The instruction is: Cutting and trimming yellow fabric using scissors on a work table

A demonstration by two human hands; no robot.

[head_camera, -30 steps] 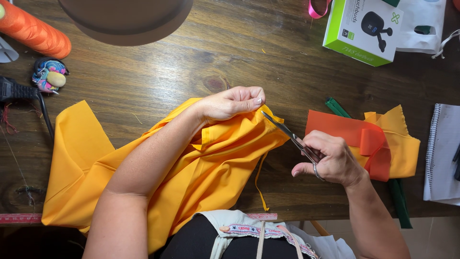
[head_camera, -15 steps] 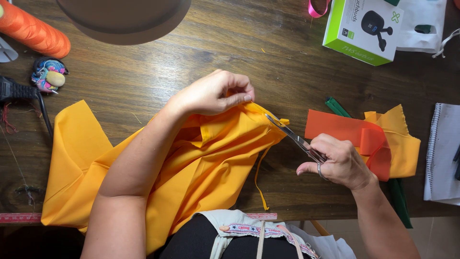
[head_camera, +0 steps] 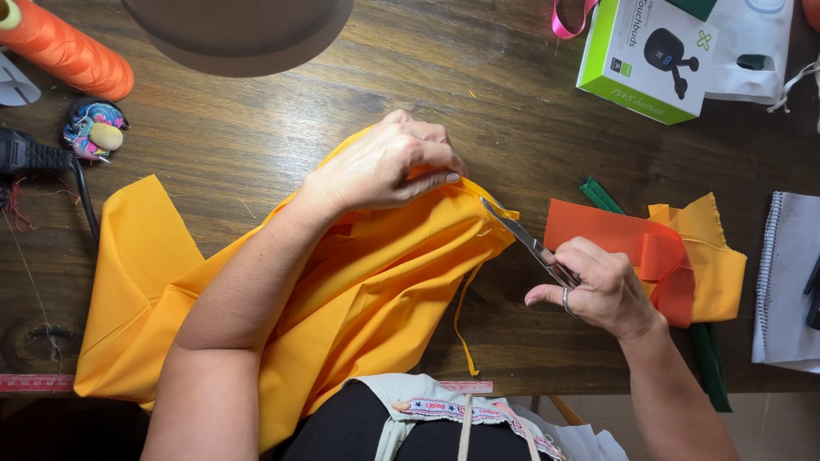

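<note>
A big piece of yellow-orange fabric [head_camera: 376, 290] lies bunched across the wooden table [head_camera: 256, 137] and over its near edge. My left hand [head_camera: 384, 166] pinches the fabric's top fold and holds it up. My right hand [head_camera: 602, 290] grips metal scissors [head_camera: 525, 239] whose blades point up-left and touch the fabric's right edge. A thin cut strip [head_camera: 461, 329] of the same fabric hangs down from that edge.
Folded orange fabric [head_camera: 628, 248] lies on a yellow scrap [head_camera: 713, 256] right of my hand, with green strips [head_camera: 602, 195] beside. An orange thread spool [head_camera: 64, 51], a colourful pincushion [head_camera: 92, 128], a black plug [head_camera: 34, 158], a green-white box [head_camera: 649, 51], a notebook [head_camera: 786, 282] and a tape measure [head_camera: 34, 382] surround the work.
My left hand has shifted left and up along the fold, lifting the fabric. The scissors have followed leftward along the fabric's edge.
</note>
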